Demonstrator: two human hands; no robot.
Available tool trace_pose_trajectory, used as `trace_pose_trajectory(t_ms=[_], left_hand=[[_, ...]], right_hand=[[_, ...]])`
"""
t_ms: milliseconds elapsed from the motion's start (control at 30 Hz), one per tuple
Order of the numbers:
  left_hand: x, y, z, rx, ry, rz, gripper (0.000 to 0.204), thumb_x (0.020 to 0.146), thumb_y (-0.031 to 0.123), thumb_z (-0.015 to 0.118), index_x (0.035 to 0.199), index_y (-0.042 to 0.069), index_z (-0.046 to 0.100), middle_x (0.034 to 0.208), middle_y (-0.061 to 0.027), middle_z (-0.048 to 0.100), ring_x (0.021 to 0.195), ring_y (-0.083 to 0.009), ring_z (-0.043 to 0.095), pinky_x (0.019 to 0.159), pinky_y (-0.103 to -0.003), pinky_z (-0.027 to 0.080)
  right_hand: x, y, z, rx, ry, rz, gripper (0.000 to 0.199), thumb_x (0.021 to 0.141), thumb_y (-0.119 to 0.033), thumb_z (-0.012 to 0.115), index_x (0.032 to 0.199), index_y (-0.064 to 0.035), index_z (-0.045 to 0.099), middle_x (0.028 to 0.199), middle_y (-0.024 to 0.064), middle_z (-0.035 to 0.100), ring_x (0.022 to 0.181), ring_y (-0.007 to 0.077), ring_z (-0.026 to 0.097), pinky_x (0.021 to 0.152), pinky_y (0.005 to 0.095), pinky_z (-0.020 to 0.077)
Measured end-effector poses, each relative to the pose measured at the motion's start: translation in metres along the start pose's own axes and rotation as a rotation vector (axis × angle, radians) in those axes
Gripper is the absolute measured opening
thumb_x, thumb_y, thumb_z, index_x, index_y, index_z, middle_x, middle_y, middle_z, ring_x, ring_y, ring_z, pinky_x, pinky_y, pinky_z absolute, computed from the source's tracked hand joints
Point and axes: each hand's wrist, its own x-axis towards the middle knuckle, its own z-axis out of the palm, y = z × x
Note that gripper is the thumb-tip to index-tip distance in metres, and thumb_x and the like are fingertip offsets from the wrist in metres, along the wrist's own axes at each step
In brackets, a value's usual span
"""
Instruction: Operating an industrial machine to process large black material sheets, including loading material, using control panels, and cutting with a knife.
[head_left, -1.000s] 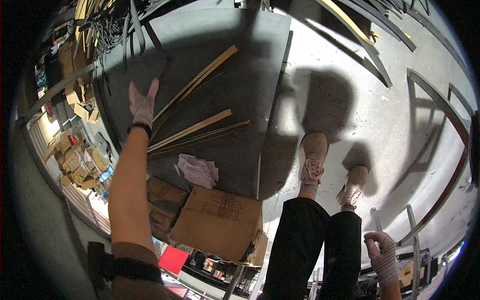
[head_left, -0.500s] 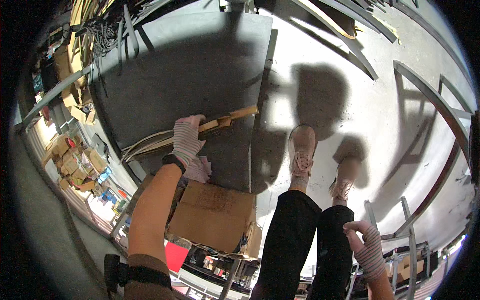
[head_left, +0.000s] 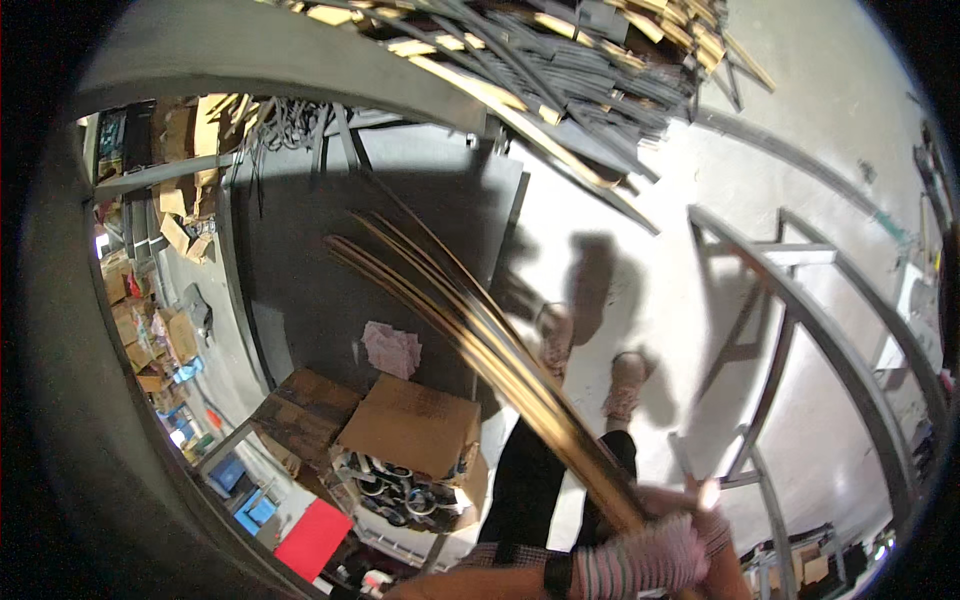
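Note:
A bundle of long thin brown and dark strips (head_left: pixel 490 365) slants from above the dark sheet down to my hands at the lower right. My left hand (head_left: pixel 640 562), in a striped glove with a black band at the wrist, is closed round its near end. Against it lies my right hand (head_left: pixel 708 525), also in a striped glove, with its fingers closing on the same strips. Motion blurs both hands, and they partly hide each other. A crumpled pink cloth (head_left: pixel 392 349) rests on the dark sheet (head_left: pixel 300 260), next to an open cardboard box (head_left: pixel 410 420).
The box holds dark, roundish parts. At the far side is a heap of strips (head_left: pixel 600 80). Metal frames (head_left: pixel 790 290) stand on the right, and a grey beam (head_left: pixel 250 55) crosses the upper left. A red panel (head_left: pixel 313 540) shows at the lower left.
My left hand has lifted the strips off the dark sheet and brought them right, to my right hand. The pink cloth stays behind. The whole view has shifted.

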Motion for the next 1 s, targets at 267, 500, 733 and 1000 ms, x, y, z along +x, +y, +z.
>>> trace_pose_trajectory(t_ms=[267,500,733,1000], left_hand=[[-0.054,0.166,0.021,-0.516,-0.166,0.208,0.015,0.085,0.022,0.06,0.091,0.008,0.062,0.085,-0.0096,0.064,0.081,-0.0247,0.064,0.074,-0.039,0.05],[-0.094,0.132,0.15,-2.188,0.105,-0.333,0.034,0.092,0.025,0.055,0.122,0.009,0.052,0.11,-0.0119,0.06,0.101,-0.0272,0.06,0.091,-0.042,0.048],[-0.004,0.134,0.024,-2.373,0.213,0.093,0.074,0.096,0.036,0.057,0.153,0.008,0.02,0.141,-0.0113,0.045,0.123,-0.0278,0.052,0.109,-0.044,0.041],[-0.005,0.175,-0.194,-1.894,0.453,0.556,0.074,0.088,0.03,0.069,0.147,0.006,0.033,0.128,-0.0117,0.056,0.116,-0.0251,0.057,0.104,-0.041,0.045]], right_hand=[[-0.096,0.035,0.144,-0.12,-0.247,-0.089,0.07,0.078,-0.016,0.073,0.138,0.002,0.043,0.124,0.0119,0.058,0.111,0.023,0.057,0.092,0.0372,0.0502],[-0.211,0.104,0.136,-0.44,0.154,-0.39,0.067,0.08,-0.029,0.07,0.138,-0.0043,0.046,0.125,0.016,0.059,0.104,0.0294,0.061,0.092,0.0388,0.0493],[-0.309,0.133,0.149,-0.967,0.517,-0.408,0.062,0.084,-0.037,0.065,0.138,-0.0108,0.048,0.129,0.02,0.057,0.113,0.0333,0.057,0.096,0.0395,0.0457],[-0.339,0.104,0.207,-1.229,0.818,-0.489,0.056,0.082,-0.026,0.069,0.131,-0.0043,0.052,0.116,0.0194,0.063,0.101,0.034,0.063,0.087,0.0417,0.0507]])
